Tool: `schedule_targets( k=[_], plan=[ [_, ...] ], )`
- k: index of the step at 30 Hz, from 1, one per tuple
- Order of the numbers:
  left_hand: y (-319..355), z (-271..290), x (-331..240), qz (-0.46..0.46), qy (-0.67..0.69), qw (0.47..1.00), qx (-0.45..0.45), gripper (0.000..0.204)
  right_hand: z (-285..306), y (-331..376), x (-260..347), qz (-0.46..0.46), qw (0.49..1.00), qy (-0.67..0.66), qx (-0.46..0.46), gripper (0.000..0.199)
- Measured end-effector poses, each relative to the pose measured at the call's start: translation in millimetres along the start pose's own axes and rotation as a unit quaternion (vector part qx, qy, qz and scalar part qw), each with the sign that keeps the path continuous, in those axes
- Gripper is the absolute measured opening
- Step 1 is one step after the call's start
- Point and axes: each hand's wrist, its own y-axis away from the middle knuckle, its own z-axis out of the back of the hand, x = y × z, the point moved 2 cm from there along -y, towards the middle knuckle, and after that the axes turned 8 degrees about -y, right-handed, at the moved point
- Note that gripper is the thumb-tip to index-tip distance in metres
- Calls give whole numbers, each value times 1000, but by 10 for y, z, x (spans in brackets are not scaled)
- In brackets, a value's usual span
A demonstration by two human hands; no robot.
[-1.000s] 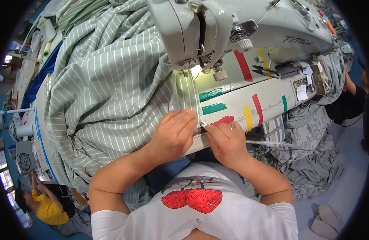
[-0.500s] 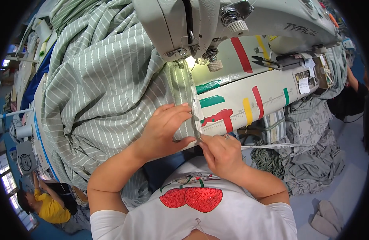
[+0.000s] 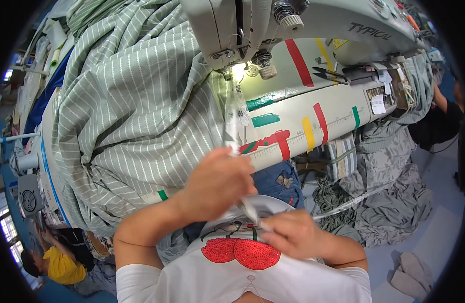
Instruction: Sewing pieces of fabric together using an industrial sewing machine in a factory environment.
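Observation:
A narrow white fabric strip (image 3: 234, 132), with a grey flower print near its top, stretches from under the sewing machine's needle area (image 3: 228, 70) toward me. My left hand (image 3: 214, 182), blurred by motion, curls over the strip just in front of the bed's near edge. Lower and to the right, my right hand (image 3: 293, 232) pinches the strip's near stretch above my lap; it is blurred too. Left of the strip, a large grey-green cloth (image 3: 131, 101) with white stripes lies bunched and folded across the table.
Coloured tape marks, including a yellow one (image 3: 308, 134), cross the machine bed and its ruler. Black-handled snips (image 3: 331, 76) lie under the machine arm, beside a small tray of parts (image 3: 378, 101). Heaped grey cloth (image 3: 389, 207) lies at the right. A person in yellow (image 3: 66, 265) sits at lower left.
Both hands have moved toward me, the right one lowest, drawing the white strip out long. The striped cloth's edge has shifted left from the strip, and the bed's near edge is uncovered.

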Motion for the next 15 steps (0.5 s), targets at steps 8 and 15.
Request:
schedule_targets(
  k=[8, 15],
  plan=[
    [52, 302, 444, 335, 505, 698, -382, 33, 287, 2582, -2338, -466, 772, 415, -115, 18],
    [-9, -114, -18, 190, 500, 819, -206, 18, -1028, 4345, -2854, -601, 737, 285, 115, 42]
  ],
)
